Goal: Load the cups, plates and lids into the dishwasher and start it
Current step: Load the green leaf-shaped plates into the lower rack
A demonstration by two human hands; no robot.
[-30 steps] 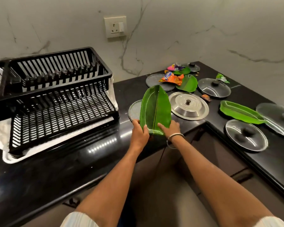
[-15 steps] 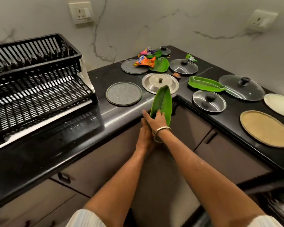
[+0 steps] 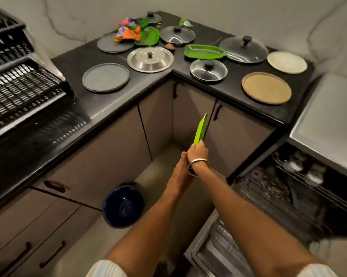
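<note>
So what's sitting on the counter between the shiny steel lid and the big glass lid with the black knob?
In the head view, a green leaf-shaped tray lies between the steel lid and the big glass lid.

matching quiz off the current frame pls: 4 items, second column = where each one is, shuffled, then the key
Things:
1. green leaf-shaped plate
2. steel lid
3. blue bowl
4. tan round plate

Places:
A. on the floor by the lower cabinets
B. on the right run of the counter, near its front edge
C. held edge-on in both hands, off the counter
D. on the counter at the inner corner, right of a grey plate

Pairs: 1-C, 2-D, 3-A, 4-B

The right hand shows its grip on the plate's lower end; the left hand sits mostly behind it.
</note>
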